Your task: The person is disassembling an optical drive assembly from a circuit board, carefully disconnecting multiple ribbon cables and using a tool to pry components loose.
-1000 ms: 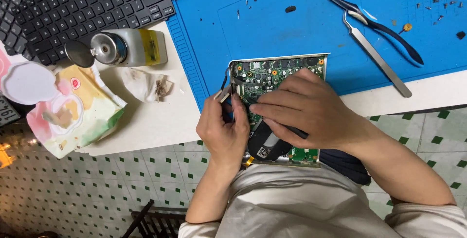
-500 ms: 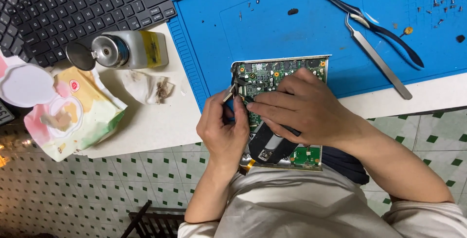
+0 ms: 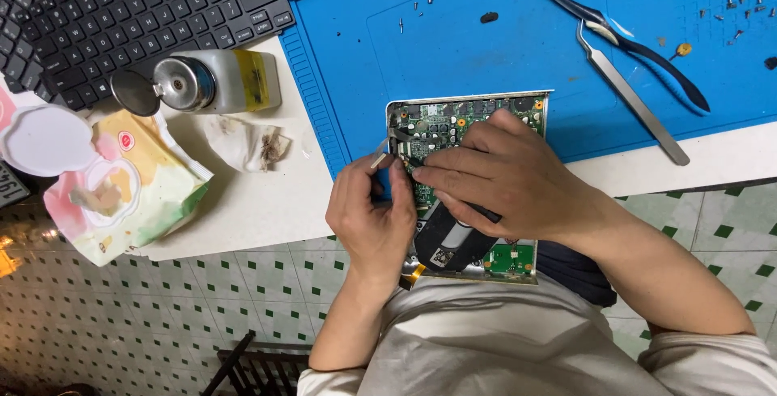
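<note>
Circuit board [image 3: 453, 125] under flat open right hand [image 3: 510, 177]; left hand [image 3: 368, 214] pinches small pale tool [image 3: 379, 159]

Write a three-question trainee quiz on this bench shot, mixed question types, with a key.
1. True or false: the right hand rests flat on the green circuit board in its silver metal frame.
2. What lies on the blue silicone work mat beside the dark-handled toothbrush? A) steel tweezers B) scissors C) pliers
3. Fill in: the left hand pinches a small pale tool at the board's ____ edge.

Key: 1 true; 2 A, steel tweezers; 3 left.
</note>
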